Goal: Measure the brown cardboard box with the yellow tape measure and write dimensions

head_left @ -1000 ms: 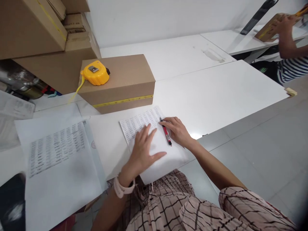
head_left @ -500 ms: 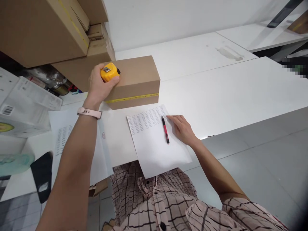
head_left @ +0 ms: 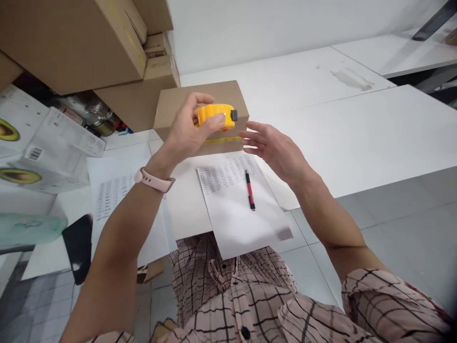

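Observation:
My left hand [head_left: 189, 126] is closed around a yellow tape measure [head_left: 216, 116], held above a brown cardboard box [head_left: 210, 93] with a yellow tape line along its front. Close to the box's right front corner is my right hand [head_left: 274, 147], its fingers stretched out and holding nothing. Whether its fingertips touch the box I cannot tell. In front of the box lies a printed sheet of paper [head_left: 235, 224], overhanging the table's front edge. A red and black pen [head_left: 250, 190] rests on that sheet.
Cardboard boxes [head_left: 139, 88] are stacked at the back left. White boxes with avocado pictures [head_left: 53, 162] stand at the left. Below them are a dark phone-like slab [head_left: 76, 247], a greenish bottle [head_left: 32, 228] and more printed sheets [head_left: 121, 166]. The white table [head_left: 339, 138] stretches right.
My left hand has carried the tape measure rightward over the box and turned it. My right hand has lifted off the paper and moved up beside the box's right corner.

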Available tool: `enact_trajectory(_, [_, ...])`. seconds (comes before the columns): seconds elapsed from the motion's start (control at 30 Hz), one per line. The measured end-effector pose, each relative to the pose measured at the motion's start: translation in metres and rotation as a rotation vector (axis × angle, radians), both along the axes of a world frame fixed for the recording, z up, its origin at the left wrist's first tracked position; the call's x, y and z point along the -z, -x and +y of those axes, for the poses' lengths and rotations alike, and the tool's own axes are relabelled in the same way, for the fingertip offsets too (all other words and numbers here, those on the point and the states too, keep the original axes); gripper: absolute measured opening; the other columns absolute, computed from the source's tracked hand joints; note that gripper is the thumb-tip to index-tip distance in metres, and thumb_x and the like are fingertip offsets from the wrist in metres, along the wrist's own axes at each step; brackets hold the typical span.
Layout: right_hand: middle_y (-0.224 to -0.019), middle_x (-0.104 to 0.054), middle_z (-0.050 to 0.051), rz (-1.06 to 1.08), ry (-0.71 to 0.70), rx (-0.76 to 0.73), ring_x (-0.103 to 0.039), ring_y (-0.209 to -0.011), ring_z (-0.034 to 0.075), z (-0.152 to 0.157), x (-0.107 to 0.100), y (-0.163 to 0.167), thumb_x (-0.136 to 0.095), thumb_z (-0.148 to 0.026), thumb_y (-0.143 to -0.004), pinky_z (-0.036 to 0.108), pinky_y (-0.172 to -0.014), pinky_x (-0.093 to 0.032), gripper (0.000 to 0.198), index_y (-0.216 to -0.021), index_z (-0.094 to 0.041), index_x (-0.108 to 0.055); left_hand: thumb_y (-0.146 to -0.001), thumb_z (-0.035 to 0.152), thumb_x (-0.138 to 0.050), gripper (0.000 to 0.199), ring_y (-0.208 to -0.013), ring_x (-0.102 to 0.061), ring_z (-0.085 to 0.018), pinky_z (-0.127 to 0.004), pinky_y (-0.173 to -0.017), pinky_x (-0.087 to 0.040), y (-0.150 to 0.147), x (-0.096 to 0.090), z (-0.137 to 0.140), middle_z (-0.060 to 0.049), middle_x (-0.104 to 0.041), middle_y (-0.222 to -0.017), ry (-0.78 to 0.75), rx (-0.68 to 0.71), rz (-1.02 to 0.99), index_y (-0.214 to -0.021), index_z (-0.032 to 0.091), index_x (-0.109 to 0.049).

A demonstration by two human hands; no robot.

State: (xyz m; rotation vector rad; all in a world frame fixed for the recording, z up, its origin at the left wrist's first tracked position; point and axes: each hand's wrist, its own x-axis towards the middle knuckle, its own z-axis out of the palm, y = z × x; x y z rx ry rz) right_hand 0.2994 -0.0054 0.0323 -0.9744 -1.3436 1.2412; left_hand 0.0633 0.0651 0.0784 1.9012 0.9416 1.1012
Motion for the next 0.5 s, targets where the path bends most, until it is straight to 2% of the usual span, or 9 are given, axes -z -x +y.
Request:
enact_trajectory(0.07, [-0.114,-0.073,0.007,0.07,0.076,-0.099,-0.068,-0.109,0.022,0.011,-0.021,0.012,-0.059,-0.054,-0.096,0.041,-0.099,-0.056,0.042,-0.121,-0.023,-0.069,-0.087,0.046,-0.075,0.044,-0.093,-0.068,-0.021,-0.041,-0.084,-0.056,0.003,-0.002,-0.005,-0.006,-0.066,-0.104,0.028,-0.01,0.033,-0.118,0.023,-0.054])
enact_trajectory(0.13, [-0.105,-0.075,0.007,0.119,0.125,-0.138,-0.07,-0.101,0.019,0.02,-0.03,0.021,-0.065,-0.051,-0.093,0.037,-0.093,-0.058,0.039,-0.114,-0.019,-0.071,-0.086,0.045,-0.075,0.045,-0.095,-0.069,-0.022,-0.04,-0.084,-0.057,0.013,0.001,-0.007,-0.006,-0.066,-0.106,0.046,-0.048,0.05,-0.119,0.023,-0.055])
enact_trajectory(0.3, [-0.102,-0.074,0.006,0.201,0.185,-0.096,-0.07,-0.091,0.015,0.038,-0.031,0.041,-0.068,-0.043,-0.092,0.03,-0.084,-0.058,0.029,-0.105,-0.017,-0.071,-0.086,0.042,-0.071,0.042,-0.098,-0.069,-0.022,-0.038,-0.086,-0.056,0.037,0.006,-0.011,-0.006,-0.067,-0.108,0.102,-0.084,0.03,-0.119,0.021,-0.057])
enact_trajectory(0.5, [-0.108,-0.075,0.008,0.229,0.289,-0.129,-0.069,-0.088,0.013,0.05,-0.031,0.059,-0.059,-0.033,-0.099,0.026,-0.08,-0.058,0.022,-0.104,-0.016,-0.071,-0.083,0.044,-0.07,0.046,-0.1,-0.069,-0.023,-0.039,-0.087,-0.057,0.044,0.001,-0.017,-0.008,-0.069,-0.112,0.174,-0.081,0.004,-0.119,0.02,-0.055])
